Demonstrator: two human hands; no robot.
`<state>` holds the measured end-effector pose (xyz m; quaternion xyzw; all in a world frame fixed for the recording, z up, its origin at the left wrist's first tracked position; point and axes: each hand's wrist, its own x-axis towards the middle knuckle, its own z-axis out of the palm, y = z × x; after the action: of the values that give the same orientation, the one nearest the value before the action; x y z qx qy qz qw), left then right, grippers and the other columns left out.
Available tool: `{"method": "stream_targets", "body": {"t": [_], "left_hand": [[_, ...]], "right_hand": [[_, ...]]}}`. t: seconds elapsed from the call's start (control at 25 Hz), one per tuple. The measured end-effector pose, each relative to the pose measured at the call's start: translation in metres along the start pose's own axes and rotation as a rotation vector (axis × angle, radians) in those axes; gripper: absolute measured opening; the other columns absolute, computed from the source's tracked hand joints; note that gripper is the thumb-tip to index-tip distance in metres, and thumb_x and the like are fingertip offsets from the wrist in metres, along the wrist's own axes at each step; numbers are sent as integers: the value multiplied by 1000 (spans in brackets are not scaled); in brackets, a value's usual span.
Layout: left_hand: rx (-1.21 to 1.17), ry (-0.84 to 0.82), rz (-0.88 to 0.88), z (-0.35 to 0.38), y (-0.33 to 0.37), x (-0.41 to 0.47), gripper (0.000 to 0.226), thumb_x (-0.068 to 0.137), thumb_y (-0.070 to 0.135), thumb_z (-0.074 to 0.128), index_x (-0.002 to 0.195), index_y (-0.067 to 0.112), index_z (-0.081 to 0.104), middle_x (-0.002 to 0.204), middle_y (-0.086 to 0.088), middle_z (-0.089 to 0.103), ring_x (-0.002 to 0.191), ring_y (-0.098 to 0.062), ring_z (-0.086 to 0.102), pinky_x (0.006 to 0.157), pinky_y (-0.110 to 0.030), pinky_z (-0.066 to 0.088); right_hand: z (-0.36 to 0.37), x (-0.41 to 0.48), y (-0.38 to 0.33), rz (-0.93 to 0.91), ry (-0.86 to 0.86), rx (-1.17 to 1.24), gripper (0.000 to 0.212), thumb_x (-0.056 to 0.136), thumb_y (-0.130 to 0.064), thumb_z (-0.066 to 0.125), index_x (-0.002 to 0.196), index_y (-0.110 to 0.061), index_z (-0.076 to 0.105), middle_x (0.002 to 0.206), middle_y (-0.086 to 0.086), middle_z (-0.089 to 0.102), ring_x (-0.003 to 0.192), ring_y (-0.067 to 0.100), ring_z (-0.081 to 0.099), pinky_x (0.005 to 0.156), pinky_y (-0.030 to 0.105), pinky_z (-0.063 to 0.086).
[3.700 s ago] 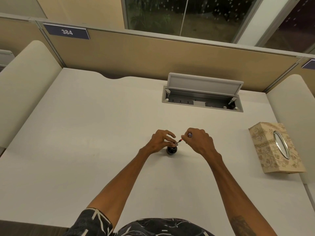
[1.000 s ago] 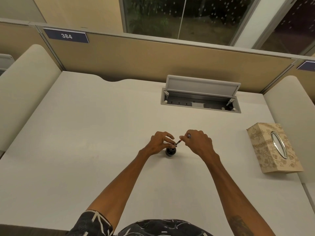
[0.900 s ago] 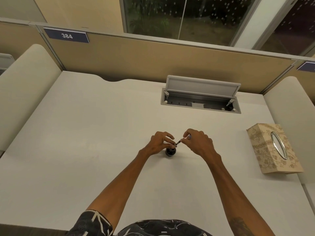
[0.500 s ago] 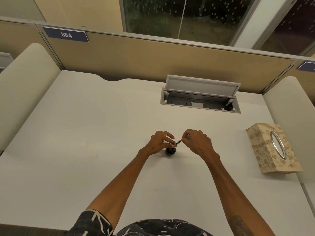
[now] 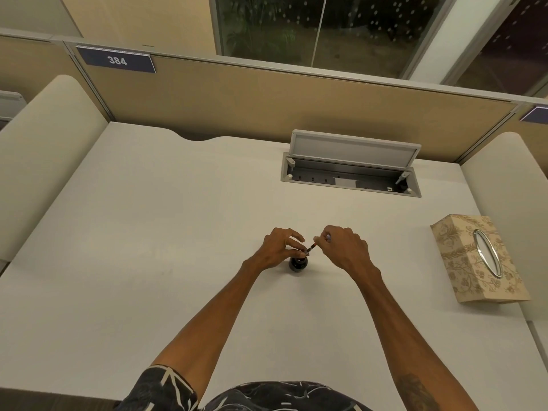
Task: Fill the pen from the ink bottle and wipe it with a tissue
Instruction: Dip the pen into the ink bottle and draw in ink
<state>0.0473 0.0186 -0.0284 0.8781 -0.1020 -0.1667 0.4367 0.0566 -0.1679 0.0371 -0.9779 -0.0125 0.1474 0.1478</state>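
Observation:
A small dark ink bottle stands on the white desk near its middle. My left hand curls over the bottle's left side, fingertips at its mouth and on the pen's lower end. A thin pen slants down to the left, its tip at the bottle's opening. My right hand pinches the pen's upper end. A tissue box with a leafy beige pattern and an oval slot lies at the right of the desk.
An open grey cable hatch is set into the desk at the back. Tan partition panels enclose the desk behind, cream padded dividers flank it, and a "384" plate hangs top left.
Both hands have stayed at the bottle with the pen tip in its mouth. My right fingers shifted slightly on the pen's upper end; nothing else moved.

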Motion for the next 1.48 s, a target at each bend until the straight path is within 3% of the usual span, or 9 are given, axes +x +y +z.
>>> {"method": "stream_targets", "body": {"t": [0.08, 0.24, 0.4, 0.52, 0.68, 0.88, 1.12, 1.28, 1.48], "left_hand": [[3, -1, 7, 0, -1, 0, 18, 85, 27, 76, 97, 15, 82, 121, 1, 71, 113, -18, 59, 95, -51, 45], [-24, 12, -4, 0, 0, 1, 17, 84, 28, 78, 94, 15, 83, 119, 4, 72, 110, -16, 60, 93, -50, 46], [-98, 26, -36, 1, 0, 1, 26, 81, 27, 80, 103, 12, 76, 108, 0, 78, 105, -8, 65, 97, -45, 45], [-135, 14, -55, 2, 1, 0, 35, 81, 26, 80, 111, 14, 66, 101, 0, 80, 110, -7, 68, 101, -40, 36], [-116, 12, -49, 3, 1, 0, 35, 82, 27, 79, 112, 14, 67, 105, 0, 79, 116, -8, 64, 101, -40, 34], [-65, 22, -13, 3, -1, -2, 27, 83, 26, 77, 104, 9, 77, 115, -3, 75, 118, -13, 60, 105, -50, 40], [-37, 51, 85, 1, 0, -4, 17, 85, 20, 76, 98, 11, 82, 125, -6, 69, 118, -22, 60, 99, -50, 46], [-116, 14, 29, -1, 0, -5, 22, 87, 26, 74, 106, 18, 79, 142, -1, 60, 136, -18, 48, 114, -50, 34], [-264, 18, -27, -1, -4, -11, 29, 91, 25, 69, 119, 19, 73, 150, 4, 51, 142, -15, 39, 119, -35, 26]], "right_hand": [[-1, -1, 2, -1, -10, 31, 21, 91, -50, 53, 86, -30, 55, 97, -4, 67, 83, 22, 57, 72, 34, 38], [-2, -1, 4, -21, 3, 16, 11, 90, -36, 56, 92, -28, 63, 108, -2, 72, 92, 26, 63, 71, 32, 38], [0, 0, 1, -8, 26, 17, 18, 92, -37, 55, 94, -21, 65, 102, 2, 72, 85, 27, 61, 69, 33, 38], [0, -2, 1, -2, 32, 7, 21, 93, -38, 56, 94, -19, 64, 97, 3, 72, 78, 24, 56, 67, 32, 38], [-3, -4, 0, 5, -6, 36, 20, 92, -39, 56, 94, -21, 65, 96, 0, 73, 80, 24, 64, 67, 32, 39], [-7, -7, -1, -17, -70, 100, 17, 90, -39, 57, 98, -30, 69, 102, -7, 73, 81, 19, 71, 79, 35, 52], [-8, -10, -5, -34, -91, 117, 12, 87, -35, 63, 90, -29, 73, 79, -9, 71, 63, 9, 70, 64, 26, 47], [-8, -13, -7, -26, -65, 138, 11, 85, -30, 60, 84, -29, 71, 74, -8, 73, 59, 8, 70, 65, 26, 49], [-10, -15, -5, -14, -40, 158, 12, 84, -31, 58, 79, -30, 70, 69, -12, 68, 58, 8, 70, 63, 26, 49]]}}
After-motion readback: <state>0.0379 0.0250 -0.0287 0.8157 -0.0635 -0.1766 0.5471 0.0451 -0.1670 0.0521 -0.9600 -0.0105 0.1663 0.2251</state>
